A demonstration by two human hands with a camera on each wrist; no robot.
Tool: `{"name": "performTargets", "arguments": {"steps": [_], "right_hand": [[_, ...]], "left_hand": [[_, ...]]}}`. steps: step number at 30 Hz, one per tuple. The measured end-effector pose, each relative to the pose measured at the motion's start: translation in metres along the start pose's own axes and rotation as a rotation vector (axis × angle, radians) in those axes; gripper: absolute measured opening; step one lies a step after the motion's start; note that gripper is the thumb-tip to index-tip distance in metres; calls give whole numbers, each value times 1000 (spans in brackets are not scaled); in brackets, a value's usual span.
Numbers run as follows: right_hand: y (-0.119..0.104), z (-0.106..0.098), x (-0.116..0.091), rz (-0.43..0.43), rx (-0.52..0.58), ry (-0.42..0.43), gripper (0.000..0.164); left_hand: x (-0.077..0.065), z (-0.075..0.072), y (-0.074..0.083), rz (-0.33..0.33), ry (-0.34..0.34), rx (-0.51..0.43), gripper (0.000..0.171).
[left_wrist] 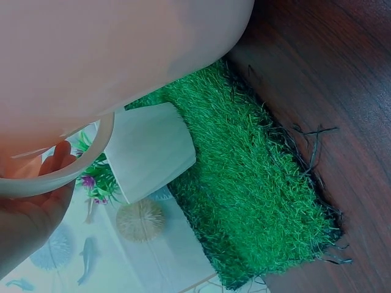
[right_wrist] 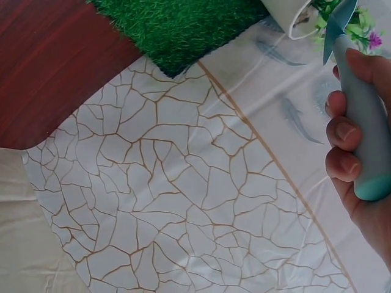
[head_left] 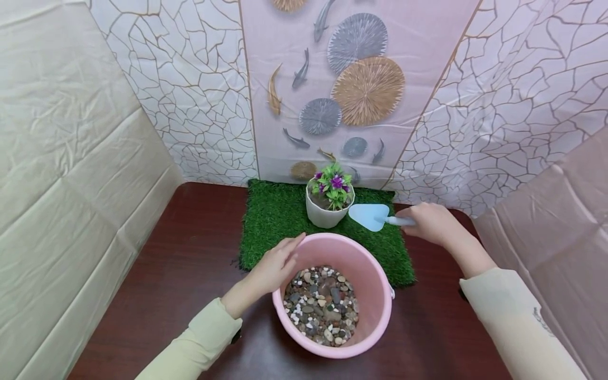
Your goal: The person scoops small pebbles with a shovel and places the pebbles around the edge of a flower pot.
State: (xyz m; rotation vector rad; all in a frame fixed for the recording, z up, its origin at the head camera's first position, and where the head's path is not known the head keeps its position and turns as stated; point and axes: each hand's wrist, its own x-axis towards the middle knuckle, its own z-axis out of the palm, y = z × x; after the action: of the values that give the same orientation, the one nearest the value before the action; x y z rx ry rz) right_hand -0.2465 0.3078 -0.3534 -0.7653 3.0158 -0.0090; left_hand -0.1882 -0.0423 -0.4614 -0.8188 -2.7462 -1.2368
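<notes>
Trowel (head_left: 371, 216) in a person's right hand (head_left: 429, 224), fingers curled around the handle, is held over green turf (head_left: 275, 216) to the right of a potted plant (head_left: 334, 192), its blade pointing that way. The left hand (head_left: 272, 268), fingers extended, rests on the rim of a pink bucket (head_left: 368, 295) of pebbles (head_left: 323, 306). The bucket stands before the plant, hiding part of the turf. Behind hangs fish-print cloth (head_left: 294, 47). Dark marks on the right sleeve (head_left: 513, 311) are too small to read.

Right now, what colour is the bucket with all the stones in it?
Pink. The bucket shows best in the head view.
</notes>
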Motion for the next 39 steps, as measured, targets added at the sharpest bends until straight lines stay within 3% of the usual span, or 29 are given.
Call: {"name": "performTargets", "arguments": {"steps": [12, 19, 26, 29, 39], "right_hand": [[-6, -3, -19, 11, 19, 12, 23], [-14, -10, -30, -14, 32, 73, 27], [-29, -10, -38, -109, 17, 199, 29], [-38, -11, -40, -162, 9, 214, 28], [-71, -10, -44, -247, -23, 123, 24]], "left_hand": [[0, 1, 1, -1, 6, -3, 51], [0, 1, 1, -4, 5, 2, 50], [-1, 0, 1, -5, 5, 1, 50], [-1, -1, 0, -5, 3, 3, 50], [-1, -1, 2, -10, -9, -7, 50]]}}
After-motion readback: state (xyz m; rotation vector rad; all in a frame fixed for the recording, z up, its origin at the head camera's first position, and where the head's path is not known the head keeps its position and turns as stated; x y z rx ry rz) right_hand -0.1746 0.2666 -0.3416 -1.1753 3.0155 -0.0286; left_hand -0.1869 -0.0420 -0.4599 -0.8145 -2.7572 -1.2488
